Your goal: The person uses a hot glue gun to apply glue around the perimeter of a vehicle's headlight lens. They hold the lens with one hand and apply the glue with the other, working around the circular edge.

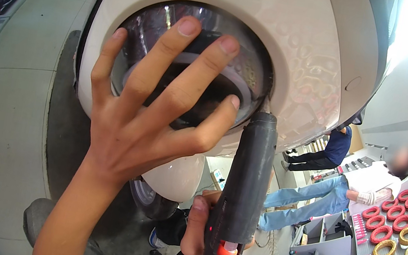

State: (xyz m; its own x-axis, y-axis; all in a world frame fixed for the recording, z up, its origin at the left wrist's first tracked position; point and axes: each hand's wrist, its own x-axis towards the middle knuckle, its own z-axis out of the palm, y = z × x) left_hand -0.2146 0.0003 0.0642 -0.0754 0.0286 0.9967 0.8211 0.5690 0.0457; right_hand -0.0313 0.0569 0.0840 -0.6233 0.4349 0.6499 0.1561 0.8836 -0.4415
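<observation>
A round headlight with a clear, glossy lens sits in the cream-coloured body panel of a vehicle. My left hand lies over the lens, fingers spread and fingertips touching it, covering much of its middle. In my right hand is a black hot glue gun, gripped with its nozzle pointing up. The nozzle tip meets the right edge of the headlight, at the seam with the panel. An orange part and a pale glue stick show at the gun's lower end. Most of my right hand's fingers are behind the gun.
To the right stand a person in a white top and jeans and, farther off, a person in dark blue. A grey display table carries several red and gold rings. A wheel shows below the panel; pale floor tiles lie left.
</observation>
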